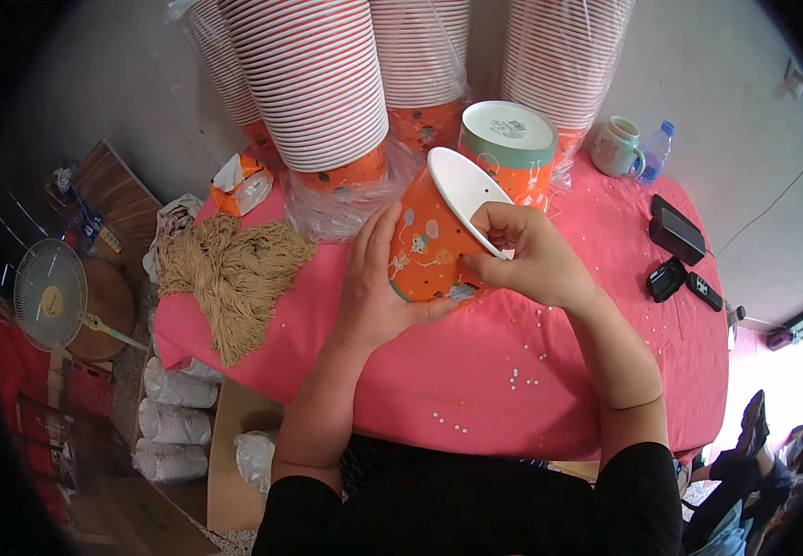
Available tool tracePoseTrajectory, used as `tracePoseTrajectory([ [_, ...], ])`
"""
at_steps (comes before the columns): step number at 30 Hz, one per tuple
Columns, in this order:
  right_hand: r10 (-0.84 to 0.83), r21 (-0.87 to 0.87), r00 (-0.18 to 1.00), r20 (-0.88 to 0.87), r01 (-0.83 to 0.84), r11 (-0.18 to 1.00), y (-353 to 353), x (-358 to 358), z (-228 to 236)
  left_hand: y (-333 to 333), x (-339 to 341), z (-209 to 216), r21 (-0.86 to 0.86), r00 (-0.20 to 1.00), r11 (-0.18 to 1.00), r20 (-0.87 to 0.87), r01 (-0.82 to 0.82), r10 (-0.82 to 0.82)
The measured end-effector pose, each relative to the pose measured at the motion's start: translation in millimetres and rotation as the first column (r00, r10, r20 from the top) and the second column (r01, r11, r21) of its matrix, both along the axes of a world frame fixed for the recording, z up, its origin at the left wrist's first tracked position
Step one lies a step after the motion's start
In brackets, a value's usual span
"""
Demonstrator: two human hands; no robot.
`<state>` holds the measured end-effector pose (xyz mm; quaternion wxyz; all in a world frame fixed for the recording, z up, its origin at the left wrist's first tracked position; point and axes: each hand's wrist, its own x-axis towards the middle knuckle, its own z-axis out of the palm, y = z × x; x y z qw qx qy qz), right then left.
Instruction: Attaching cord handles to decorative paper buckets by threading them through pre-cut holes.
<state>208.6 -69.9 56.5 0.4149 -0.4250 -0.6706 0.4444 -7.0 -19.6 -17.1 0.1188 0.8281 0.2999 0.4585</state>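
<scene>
An orange paper bucket [434,241] with cartoon figures, a white inside and several small dark holes is tilted in front of me, above the table. My left hand [372,283] is wrapped round its left side and base, the thumb stretched along the bottom. On the right, my right hand [536,258] closes on the bucket's wall near the rim, thumb outside and bent fingers reaching into the mouth. Whether a small piece sits between those fingertips is hidden. Just behind stands an upside-down bucket [511,128] with a green band and a pale base.
Tall stacks of nested buckets [313,93] in plastic line the wall. A tan yarn bundle [234,269] lies left beside an orange packet [241,185]. Small white bits [515,380] dot the pink tablecloth [401,371]. A mug [614,148], bottle [657,153] and black case [676,230] sit right.
</scene>
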Motion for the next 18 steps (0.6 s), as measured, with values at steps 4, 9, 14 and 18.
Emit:
tracePoseTrajectory([
  [4, 0.083, -0.015, 0.985, 0.152, -0.082, 0.997, -5, 2, 3, 1, 0, 3, -0.134, 0.999, 0.99, 0.029, 0.036, -0.032],
  [9, 0.046, 0.179, 0.922, 0.384, -0.124, 0.976, -4, 8, 1, 4, 0, 0, -0.122, 0.998, 0.991, 0.02, 0.057, -0.055],
  [14, -0.003, 0.145, 0.902, 0.433, -0.066, 0.987, -17, 9, 25, 9, 1, -6, -0.327, 0.951, 0.908, 0.246, 0.262, -0.186],
  [18, -0.038, 0.164, 0.843, 0.537, -0.059, 0.985, -23, 19, 37, 6, 4, -5, -0.516, 0.824, 0.686, 0.521, 0.513, -0.224],
])
